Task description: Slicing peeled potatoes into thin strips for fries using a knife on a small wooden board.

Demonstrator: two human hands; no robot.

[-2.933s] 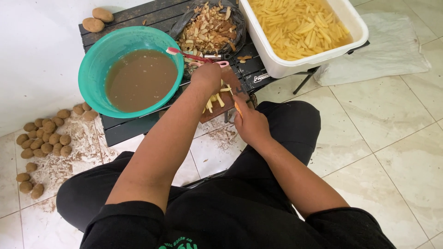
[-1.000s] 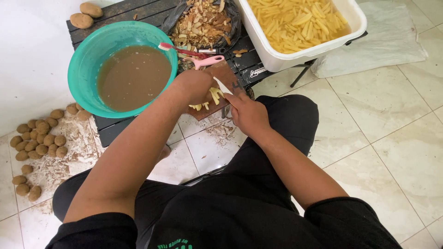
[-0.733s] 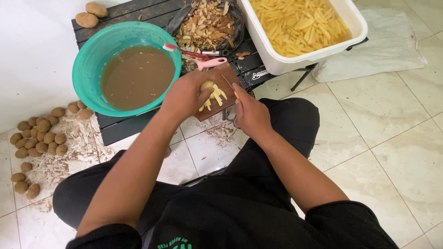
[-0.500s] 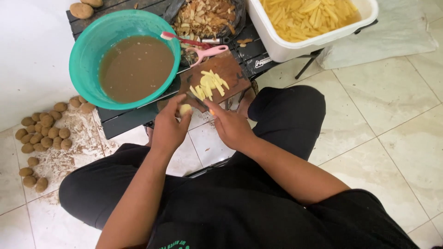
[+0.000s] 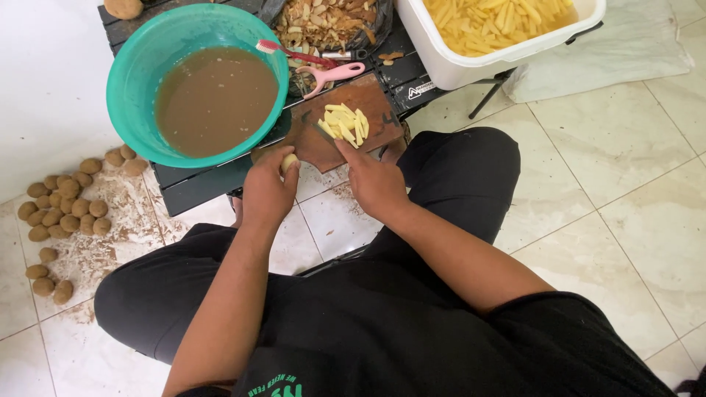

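— Holding anything in our left hand?

— We have its fingers curled shut round a peeled potato piece, just off the near left corner of the wooden cutting board.

— And our right hand?

— We grip a knife in a closed fist at the board's near edge, its blade lying on the board and touching the heap of cut potato sticks at the board's middle.

— What else do we see round the board?

— Left of it, touching, a teal bowl of brown water; beyond it a pink peeler and a heap of peelings; beyond right, a white tub of cut sticks
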